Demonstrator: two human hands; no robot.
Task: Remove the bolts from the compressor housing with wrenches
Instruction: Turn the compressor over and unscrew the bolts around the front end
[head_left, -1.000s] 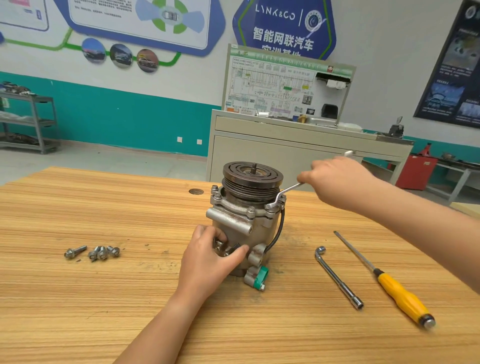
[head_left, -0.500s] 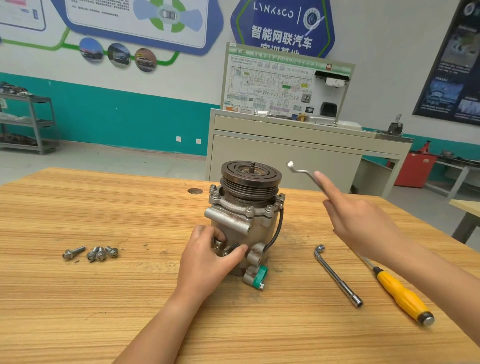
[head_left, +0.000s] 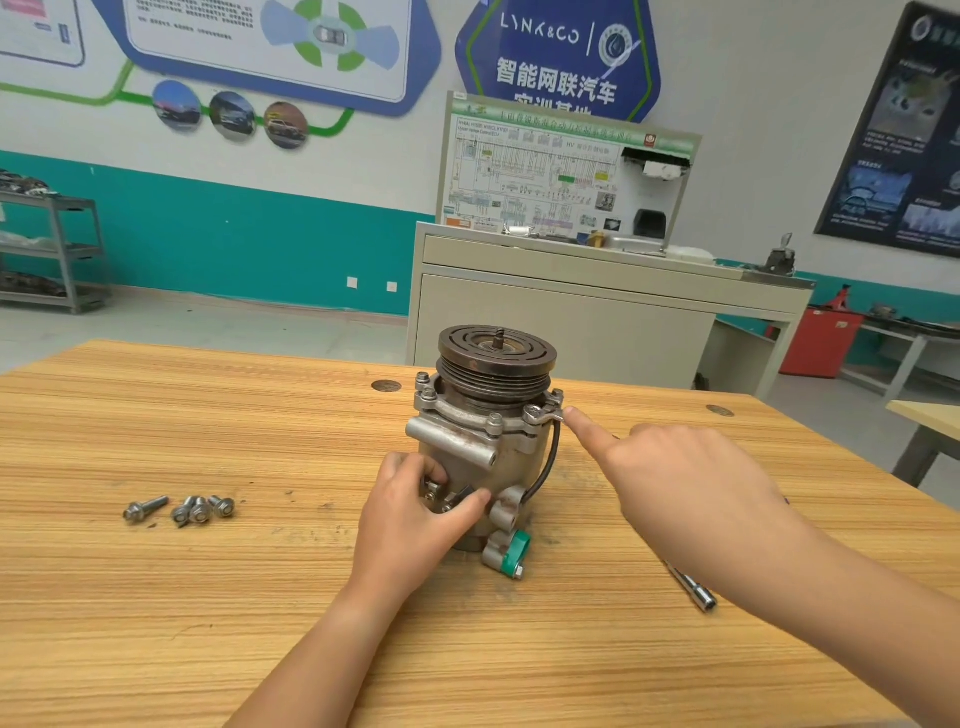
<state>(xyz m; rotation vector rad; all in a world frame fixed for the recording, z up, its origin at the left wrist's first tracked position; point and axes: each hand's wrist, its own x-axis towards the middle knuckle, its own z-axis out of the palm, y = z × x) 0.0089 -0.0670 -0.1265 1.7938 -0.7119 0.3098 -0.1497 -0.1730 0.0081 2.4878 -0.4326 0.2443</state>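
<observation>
Our right hand (head_left: 691, 493) has brought the wrench (head_left: 551, 415) down onto a bolt (head_left: 533, 413) on the right flange of the compressor housing (head_left: 467, 452). The index finger (head_left: 587, 428) lies straight along the wrench, and the rest of the hand is closed over the hidden handle, which runs rightward. Our left hand (head_left: 410, 514) grips the housing's lower body, which stands upright on the table (head_left: 208, 597), pulley (head_left: 496, 353) up.

Your right hand (head_left: 691, 493) is covering the handle of the wrench (head_left: 539, 414) at the 3 o'clock side of the compressor (head_left: 511, 462), so only the ring end is showing and your grip is not showing. Your right forearm is hiding most of the socket wrench (head_left: 698, 597) at 4 o'clock. Your left hand (head_left: 415, 519) is masking the lower front fittings. Both forearms are running off the frame's edge.
</observation>
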